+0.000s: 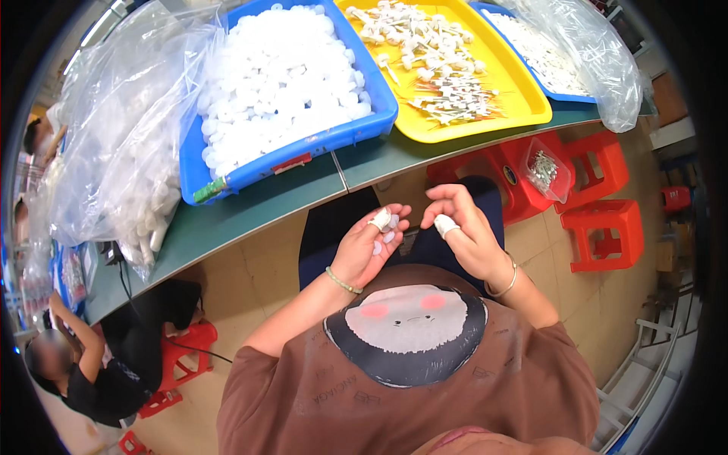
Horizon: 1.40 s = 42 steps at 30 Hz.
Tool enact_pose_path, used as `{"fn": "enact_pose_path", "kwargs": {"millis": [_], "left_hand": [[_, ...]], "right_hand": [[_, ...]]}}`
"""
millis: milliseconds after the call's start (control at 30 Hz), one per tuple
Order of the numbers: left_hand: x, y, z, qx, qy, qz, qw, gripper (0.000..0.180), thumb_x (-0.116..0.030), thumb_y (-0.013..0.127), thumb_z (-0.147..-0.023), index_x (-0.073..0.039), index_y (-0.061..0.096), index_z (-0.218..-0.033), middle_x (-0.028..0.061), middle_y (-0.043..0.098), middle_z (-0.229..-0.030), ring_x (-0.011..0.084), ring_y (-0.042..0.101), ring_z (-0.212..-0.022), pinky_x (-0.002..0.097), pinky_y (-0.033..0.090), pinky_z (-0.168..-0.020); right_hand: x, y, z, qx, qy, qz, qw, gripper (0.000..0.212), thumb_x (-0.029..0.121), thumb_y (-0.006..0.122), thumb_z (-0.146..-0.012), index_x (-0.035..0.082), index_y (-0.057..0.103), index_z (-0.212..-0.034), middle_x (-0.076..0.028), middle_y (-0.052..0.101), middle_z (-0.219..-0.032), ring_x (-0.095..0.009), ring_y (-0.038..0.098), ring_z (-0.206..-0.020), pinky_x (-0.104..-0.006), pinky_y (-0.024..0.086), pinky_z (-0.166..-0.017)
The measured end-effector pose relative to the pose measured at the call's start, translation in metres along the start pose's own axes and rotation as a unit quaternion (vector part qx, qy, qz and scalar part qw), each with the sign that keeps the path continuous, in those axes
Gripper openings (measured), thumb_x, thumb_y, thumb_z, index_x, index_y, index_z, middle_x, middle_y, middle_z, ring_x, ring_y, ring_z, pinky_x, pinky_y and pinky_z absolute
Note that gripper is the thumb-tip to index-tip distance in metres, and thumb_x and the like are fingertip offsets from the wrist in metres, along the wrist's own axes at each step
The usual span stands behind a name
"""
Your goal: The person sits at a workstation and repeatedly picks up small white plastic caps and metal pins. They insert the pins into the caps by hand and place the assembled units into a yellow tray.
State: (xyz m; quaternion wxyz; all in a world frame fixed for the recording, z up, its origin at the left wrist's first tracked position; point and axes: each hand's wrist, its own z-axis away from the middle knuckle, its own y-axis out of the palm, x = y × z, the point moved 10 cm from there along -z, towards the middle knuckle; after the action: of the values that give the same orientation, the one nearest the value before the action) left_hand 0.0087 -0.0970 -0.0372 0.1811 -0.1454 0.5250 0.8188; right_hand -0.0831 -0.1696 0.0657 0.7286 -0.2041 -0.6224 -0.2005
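Over my lap, my left hand (pixel 367 246) is palm up with its fingers curled round several small, translucent white plastic pieces (pixel 389 236). They look like round caps and lie between the thumb and fingers and on the palm. My right hand (pixel 470 236) hovers just to the right, its fingers half bent and apart, and no piece shows in it. White wraps cover both thumbs. Beyond the hands, a blue tray (pixel 292 159) is heaped with similar white pieces (pixel 280 83). The yellow tray (pixel 523 102) beside it carries several white-headed parts with thin stems (pixel 462 95).
A large clear plastic bag (pixel 129 129) lies on the green table (pixel 220 231) at left. Another blue tray (pixel 572 97) and clear bag (pixel 599 61) sit far right. Red stools (pixel 603 239) stand below, one bearing a clear tub (pixel 547 173). Another person (pixel 114 379) sits at lower left.
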Motion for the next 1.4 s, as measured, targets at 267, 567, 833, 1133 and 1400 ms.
{"fn": "enact_pose_path", "kwargs": {"millis": [267, 567, 833, 1133, 1400], "left_hand": [[-0.001, 0.004, 0.002, 0.01, 0.0, 0.023, 1.0, 0.034, -0.005, 0.041, -0.096, 0.008, 0.045, -0.127, 0.0168, 0.053, -0.123, 0.0239, 0.055, -0.113, 0.0314, 0.048, -0.097], [0.008, 0.003, -0.002, 0.016, -0.042, 0.0, 0.999, 0.037, -0.007, 0.044, -0.097, 0.004, 0.042, -0.131, 0.0173, 0.055, -0.122, 0.0222, 0.059, -0.109, 0.0295, 0.051, -0.093], [0.006, -0.004, -0.005, -0.004, -0.032, 0.01, 0.999, 0.036, -0.011, 0.047, -0.097, 0.001, 0.045, -0.131, 0.013, 0.059, -0.118, 0.0191, 0.062, -0.104, 0.0279, 0.054, -0.088], [0.003, -0.003, 0.0, -0.05, -0.027, -0.006, 0.998, 0.027, -0.008, 0.046, -0.097, 0.002, 0.052, -0.121, 0.0131, 0.06, -0.115, 0.0195, 0.063, -0.103, 0.0287, 0.055, -0.089], [0.01, -0.011, -0.006, -0.033, -0.024, 0.047, 0.998, 0.017, -0.009, 0.054, -0.094, 0.001, 0.055, -0.109, 0.0121, 0.061, -0.107, 0.0204, 0.063, -0.102, 0.0283, 0.056, -0.087]], "right_hand": [[0.01, 0.005, -0.005, -0.062, -0.147, 0.206, 0.965, 0.019, -0.002, 0.049, -0.086, 0.0, 0.063, -0.1, -0.011, 0.058, -0.09, -0.019, 0.058, -0.081, -0.0289, 0.047, -0.075], [-0.04, -0.009, -0.009, -0.114, 0.019, -0.009, 0.993, 0.01, -0.002, 0.058, -0.086, -0.001, 0.062, -0.095, -0.003, 0.061, -0.089, -0.006, 0.055, -0.064, -0.0198, 0.045, -0.056], [-0.011, -0.007, -0.007, -0.128, -0.151, 0.162, 0.967, 0.016, -0.001, 0.062, -0.082, 0.002, 0.066, -0.097, -0.006, 0.061, -0.086, -0.01, 0.056, -0.064, -0.0212, 0.045, -0.057], [0.009, 0.003, 0.0, -0.146, -0.205, 0.266, 0.931, 0.02, -0.003, 0.067, -0.075, 0.003, 0.064, -0.094, -0.009, 0.061, -0.084, -0.019, 0.059, -0.063, -0.0273, 0.049, -0.055], [0.008, 0.002, 0.0, -0.173, -0.205, 0.347, 0.899, 0.016, 0.002, 0.07, -0.074, 0.003, 0.061, -0.087, -0.009, 0.061, -0.085, -0.025, 0.062, -0.067, -0.0321, 0.05, -0.058]]}}
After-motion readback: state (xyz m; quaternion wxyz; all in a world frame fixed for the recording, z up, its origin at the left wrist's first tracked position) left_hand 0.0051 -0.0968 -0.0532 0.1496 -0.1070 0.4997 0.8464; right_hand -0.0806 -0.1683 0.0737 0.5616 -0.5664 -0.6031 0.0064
